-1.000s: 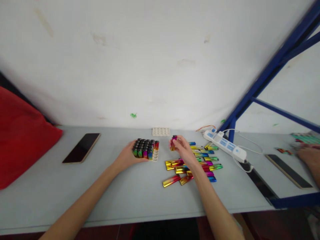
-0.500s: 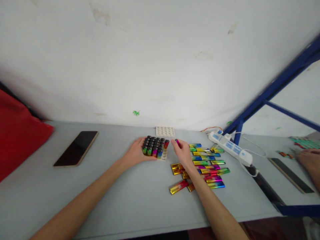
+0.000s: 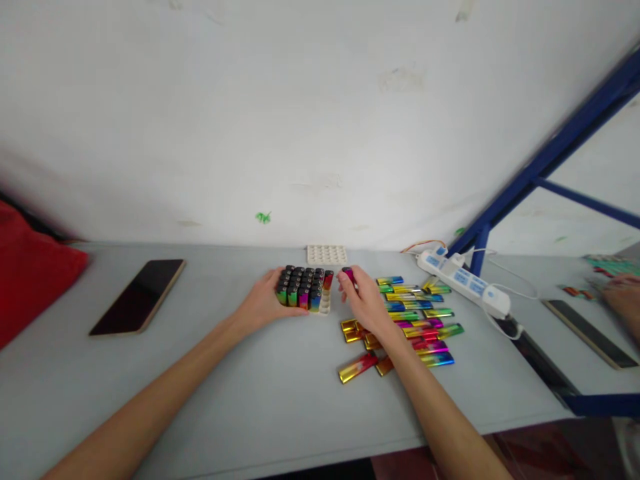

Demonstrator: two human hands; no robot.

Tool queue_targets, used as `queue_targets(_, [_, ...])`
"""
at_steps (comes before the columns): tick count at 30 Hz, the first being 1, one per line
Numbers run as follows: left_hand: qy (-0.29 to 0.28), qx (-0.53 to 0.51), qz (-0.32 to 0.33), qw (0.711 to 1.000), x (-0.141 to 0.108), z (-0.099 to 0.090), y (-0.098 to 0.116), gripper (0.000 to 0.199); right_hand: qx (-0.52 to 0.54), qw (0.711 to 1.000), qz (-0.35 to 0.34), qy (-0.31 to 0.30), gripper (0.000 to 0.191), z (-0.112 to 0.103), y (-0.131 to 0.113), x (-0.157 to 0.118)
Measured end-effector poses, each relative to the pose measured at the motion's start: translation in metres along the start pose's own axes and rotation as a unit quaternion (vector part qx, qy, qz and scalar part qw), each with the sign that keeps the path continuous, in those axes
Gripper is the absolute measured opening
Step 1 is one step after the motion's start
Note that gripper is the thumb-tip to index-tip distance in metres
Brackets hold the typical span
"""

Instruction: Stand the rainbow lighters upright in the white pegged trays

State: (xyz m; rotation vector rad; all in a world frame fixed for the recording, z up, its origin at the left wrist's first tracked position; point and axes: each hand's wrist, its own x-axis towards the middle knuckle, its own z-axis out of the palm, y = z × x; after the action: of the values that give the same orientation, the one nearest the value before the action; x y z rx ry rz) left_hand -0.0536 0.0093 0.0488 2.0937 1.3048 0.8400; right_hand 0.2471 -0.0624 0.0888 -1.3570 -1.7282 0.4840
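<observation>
Several black-topped, colourful lighters [image 3: 303,297] stand upright in a white tray [image 3: 325,306], whose right column shows bare holes at the front. My left hand [image 3: 266,298] is wrapped round the tray's left side, thumb along the front. A red lighter [image 3: 327,280] stands at the back of the right column. Just right of the tray, my right hand [image 3: 363,295] pinches a magenta lighter [image 3: 347,273] held raised. Beneath and beside the right forearm lies a pile of shiny multicoloured lighters [image 3: 410,305], flat on the grey table [image 3: 240,393].
Near the wall lies a second white tray [image 3: 327,254]. A phone [image 3: 137,297] and red fabric [image 3: 35,267] are at left. At right are a power strip [image 3: 465,281], a blue metal frame [image 3: 520,193], another dark phone [image 3: 590,333] and another person's hand [image 3: 623,297].
The view has shifted slightly. My right hand has turned the magenta lighter, and more of it shows between the fingers. My left hand keeps its hold on the tray.
</observation>
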Motion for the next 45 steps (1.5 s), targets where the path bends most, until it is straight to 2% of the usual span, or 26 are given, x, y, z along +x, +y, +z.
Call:
queue_targets(3, [-0.003, 0.010, -0.014, 1.000, -0.003, -0.005, 0.004, 0.111, -0.061, 0.997, -0.044, -0.020, 0.051, -0.009, 0.001, -0.002])
queue_targets(7, [-0.016, 0.024, -0.013, 1.000, -0.006, -0.012, 0.008, 0.110, -0.069, 0.994, -0.023, -0.080, 0.055, -0.014, 0.004, -0.006])
queue_targets(12, [-0.042, 0.025, -0.003, 0.999, -0.009, -0.018, 0.008, 0.112, -0.055, 0.991, -0.024, -0.123, 0.046, -0.011, 0.005, -0.010])
queue_targets(15, [-0.051, 0.019, -0.002, 0.999, -0.010, -0.019, 0.008, 0.110, -0.122, 0.981, -0.028, -0.148, 0.036, -0.007, 0.000, -0.011])
queue_targets(20, [-0.044, 0.019, 0.000, 0.999, -0.011, -0.017, 0.006, 0.106, -0.281, 0.946, -0.032, -0.160, 0.028, 0.007, -0.020, -0.013])
queue_targets(24, [-0.029, 0.021, 0.006, 0.999, -0.012, -0.016, 0.000, 0.104, -0.294, 0.940, -0.025, -0.173, 0.036, 0.010, -0.028, -0.010])
queue_targets(26, [-0.023, 0.020, 0.009, 0.999, -0.011, -0.015, -0.005, 0.106, -0.250, 0.953, -0.028, -0.166, 0.041, -0.001, -0.022, -0.009])
queue_targets(28, [-0.016, 0.010, 0.020, 1.000, -0.010, -0.014, -0.010, 0.106, -0.194, 0.972, -0.022, -0.129, 0.041, -0.024, -0.007, -0.007])
queue_targets(31, [0.002, -0.010, 0.022, 1.000, -0.009, -0.011, -0.015, 0.102, -0.161, 0.986, 0.009, -0.027, 0.037, -0.079, 0.026, -0.008])
queue_targets(34, [0.005, -0.023, 0.027, 0.999, -0.008, -0.007, -0.018, 0.100, -0.200, 0.978, 0.043, 0.045, 0.029, -0.140, 0.063, -0.017])
queue_targets(37, [0.015, -0.031, 0.034, 0.999, -0.008, -0.003, -0.022, 0.099, -0.243, 0.968, 0.061, 0.019, 0.025, -0.182, 0.091, -0.031])
queue_targets(40, [0.019, -0.028, 0.028, 0.999, -0.007, -0.002, -0.026, 0.101, -0.261, 0.962, 0.050, -0.062, 0.029, -0.192, 0.105, -0.041])
queue_targets(45, [0.015, -0.027, 0.024, 0.999, -0.008, -0.002, -0.029, 0.107, -0.317, 0.936, 0.036, -0.148, 0.034, -0.168, 0.101, -0.032])
